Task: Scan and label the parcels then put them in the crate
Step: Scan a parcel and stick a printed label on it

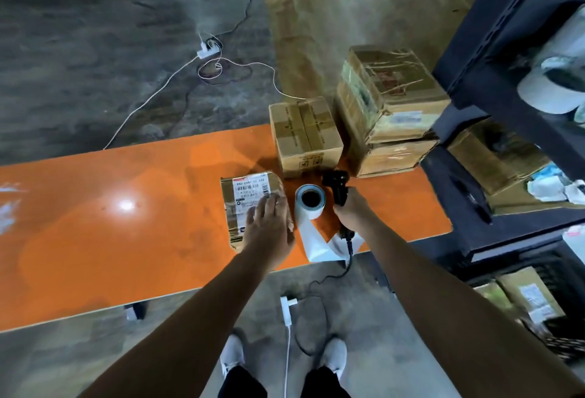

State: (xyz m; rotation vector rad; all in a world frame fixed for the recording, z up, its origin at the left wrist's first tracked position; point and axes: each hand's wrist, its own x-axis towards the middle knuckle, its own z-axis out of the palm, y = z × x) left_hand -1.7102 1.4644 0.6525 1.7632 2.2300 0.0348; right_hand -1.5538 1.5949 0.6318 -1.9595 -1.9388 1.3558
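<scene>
1. Head camera, the grips: my left hand (269, 223) lies flat on the parcel (235, 223), fingers straight and spread, pressing it down rather than clasping it. My right hand (353, 207) is curled tight round the handle of the black scanner (337, 184), whose cable trails off the near edge of the orange table (126, 223).
2. Head camera, the parcel: it sits near the near edge, right of the table's middle. Its long axis runs from the near edge toward the far edge. Its printed label (251, 190) faces up at the far end, just beyond my fingertips and uncovered.
3. Head camera, the relation that matters: the scanner is to the right of the parcel, with the label roll (310, 201) standing upright between them. The scanner's head seems to point toward the far edge, not at the label. As I judge it, I must swing the head left across the roll to aim at the barcode.
4. Head camera, the rest: more cardboard boxes (305, 134) wait at the table's far right corner. What looks like the black crate (566, 277) stands on the floor off the right end, nearer my right hand.
</scene>
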